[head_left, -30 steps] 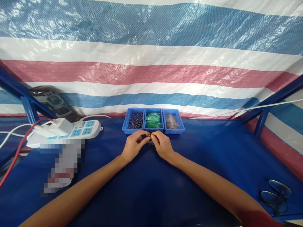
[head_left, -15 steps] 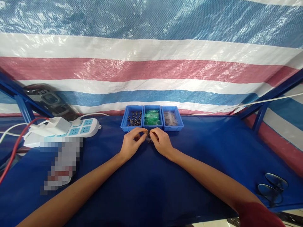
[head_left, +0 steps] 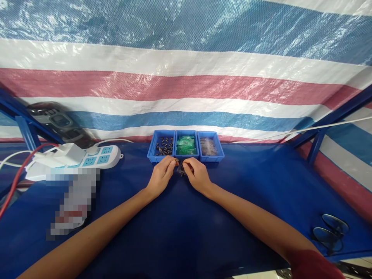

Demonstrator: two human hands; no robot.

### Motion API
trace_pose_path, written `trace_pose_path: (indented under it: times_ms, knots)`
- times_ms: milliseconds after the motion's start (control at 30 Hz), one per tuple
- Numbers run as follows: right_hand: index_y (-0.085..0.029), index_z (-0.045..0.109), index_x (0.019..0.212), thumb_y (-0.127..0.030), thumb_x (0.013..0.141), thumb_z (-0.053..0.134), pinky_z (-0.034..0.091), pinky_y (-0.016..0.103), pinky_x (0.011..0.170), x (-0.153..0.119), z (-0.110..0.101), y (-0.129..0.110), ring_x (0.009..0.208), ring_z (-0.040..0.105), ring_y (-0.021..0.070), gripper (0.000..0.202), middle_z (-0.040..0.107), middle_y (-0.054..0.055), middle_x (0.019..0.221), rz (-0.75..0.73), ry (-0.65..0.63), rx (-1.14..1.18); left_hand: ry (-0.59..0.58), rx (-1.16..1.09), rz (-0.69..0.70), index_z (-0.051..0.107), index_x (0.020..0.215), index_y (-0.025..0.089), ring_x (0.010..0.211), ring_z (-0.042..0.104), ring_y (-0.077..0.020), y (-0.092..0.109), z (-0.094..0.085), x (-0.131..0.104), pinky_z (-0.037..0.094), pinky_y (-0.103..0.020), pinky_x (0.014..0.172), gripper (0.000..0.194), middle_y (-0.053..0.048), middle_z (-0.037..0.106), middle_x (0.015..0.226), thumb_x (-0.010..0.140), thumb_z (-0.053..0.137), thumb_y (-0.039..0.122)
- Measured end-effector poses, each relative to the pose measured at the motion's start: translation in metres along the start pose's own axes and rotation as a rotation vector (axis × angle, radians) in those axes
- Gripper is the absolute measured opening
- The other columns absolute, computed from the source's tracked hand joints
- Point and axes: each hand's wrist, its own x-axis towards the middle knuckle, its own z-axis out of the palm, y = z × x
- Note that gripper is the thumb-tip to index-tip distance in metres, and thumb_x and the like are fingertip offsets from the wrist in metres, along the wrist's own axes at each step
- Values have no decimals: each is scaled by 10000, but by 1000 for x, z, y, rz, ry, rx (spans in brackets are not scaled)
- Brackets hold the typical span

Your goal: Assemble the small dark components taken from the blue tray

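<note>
your left hand [head_left: 159, 177] has eased back a bit from your right [head_left: 198, 174] — fingertips bunched, can't tell if they're pinching anything. the small dark parts [head_left: 182, 171] sit in your right fingers, just before the blue bins [head_left: 213, 158], so that hand seems to hold them alone now.

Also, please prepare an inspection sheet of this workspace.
Surface: blue table.
Job's things: left tray, dark parts; middle tray, green packets; right tray, clear bags.
Clutter: glasses right; power strip and pixelated item left.
Left hand: fingers pinched, contents unclear.
Right hand: fingers closed on small dark piece.
Cables: red cable left, white cable right.
Surroundings: striped sheet behind, blue frame at sides.
</note>
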Motion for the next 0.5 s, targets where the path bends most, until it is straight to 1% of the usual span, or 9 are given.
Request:
trace_pose_path:
  times_ms: [100,167,300,500]
  knots:
    - [-179,606,949,-246,952,411,447,267,689,0,1,1,749,583,168,206,634,51,863,-16,7,21,-50,35,5,515,795,174,587,451,-116,1,-1,0,392,-256,630,347,11,474,653,986,298,366]
    - [-178,603,990,-244,947,423,462,271,696,0,1,1,771,598,172,196,644,59,904,-34,4,37,-69,41,12,495,765,176,610,448,-122,1,-1,0,389,-256,633,357,11,450,649,989,284,356]
    - [-183,591,1060,-239,942,440,483,275,699,-1,1,1,793,614,175,200,650,68,953,-73,-16,60,-115,64,61,489,755,174,661,458,-128,-1,1,1,392,-251,631,353,-8,464,723,987,283,344]
    - [-179,593,1046,-278,945,459,479,275,660,-1,-1,1,725,595,167,194,635,57,866,-92,-32,54,-134,81,114,493,762,171,684,473,-130,-5,2,2,404,-254,648,350,-18,484,752,987,284,340]
